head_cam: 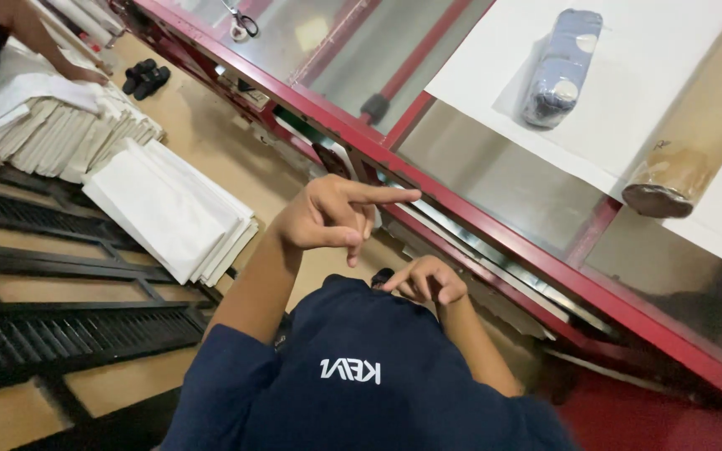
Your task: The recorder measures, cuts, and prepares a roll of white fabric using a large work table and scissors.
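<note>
Handling looks paused, to my eye; neither of the hands grips anything. Left hand (327, 221) is raised and empty, its index finger stretched toward the red rail (495, 225) edging the counter (495, 171) just ahead, the other fingers folded. Right hand (428, 280) sits lower, close to the chest, fingers curled; whether it pinches anything I cannot tell. Any grasp from here would call for unfolding the fingers and reaching forward past the rail. Beyond the hands lies a wrapped blue bundle (560, 67) on a white sheet (628, 92); well off to their left, stacked white pieces (169, 209).
</note>
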